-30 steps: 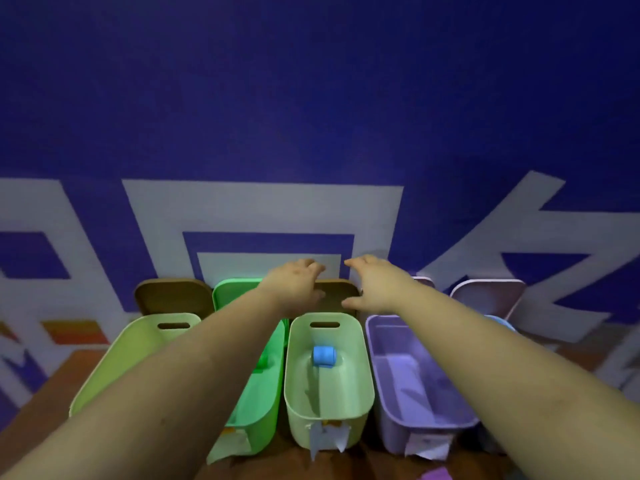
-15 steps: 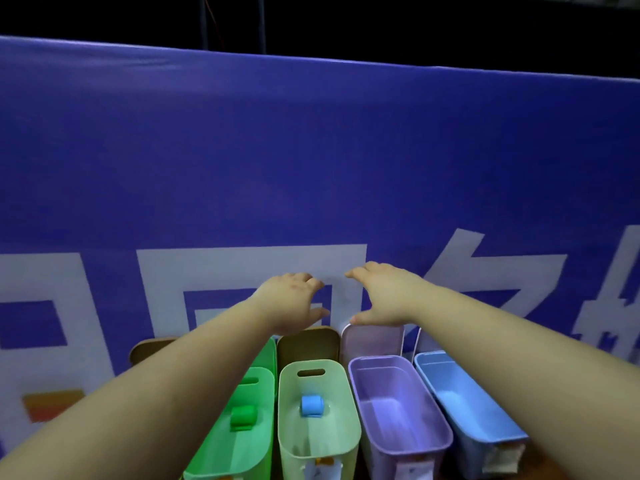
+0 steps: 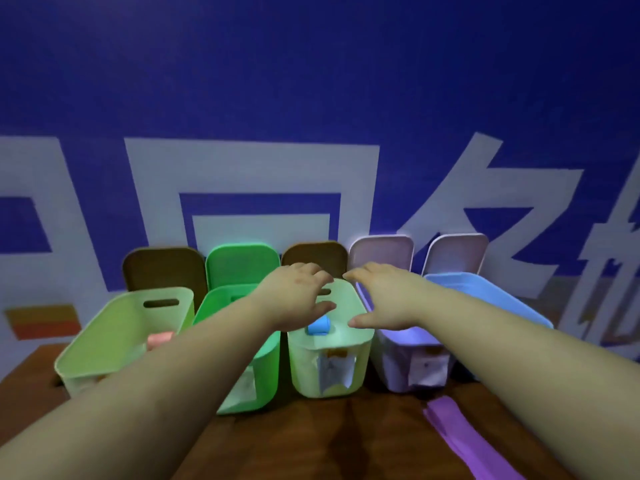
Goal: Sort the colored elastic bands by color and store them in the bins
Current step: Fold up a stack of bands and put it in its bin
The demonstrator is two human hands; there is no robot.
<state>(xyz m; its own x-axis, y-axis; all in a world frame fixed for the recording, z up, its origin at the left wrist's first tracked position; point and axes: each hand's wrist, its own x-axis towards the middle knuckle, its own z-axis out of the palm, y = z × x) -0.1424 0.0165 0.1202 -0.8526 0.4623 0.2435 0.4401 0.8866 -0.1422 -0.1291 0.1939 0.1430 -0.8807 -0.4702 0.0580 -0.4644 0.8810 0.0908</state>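
A blue band, rolled into a small soft cylinder, lies in the pale green bin, the middle one of a row of five smooth plastic tubs with rounded corners. A pink band roll shows in the yellow-green bin at the left end, partly hidden by the left forearm. Between those two stands the bright green bin; whatever it contains is covered by the arm. To the right come the lilac bin and the light blue bin. Creased paper labels hang on the fronts of several tubs.

A flat purple band lies stretched out on the dark wood-grain counter, in front of the lilac bin.

The left hand hovers over the pale green bin, fingers loosely spread and holding nothing. The right hand hangs beside it over the same bin's right rim, likewise relaxed and empty.

Rounded lids, brown, green and pale lilac, lean upright behind the bins against a blue banner with large white characters.
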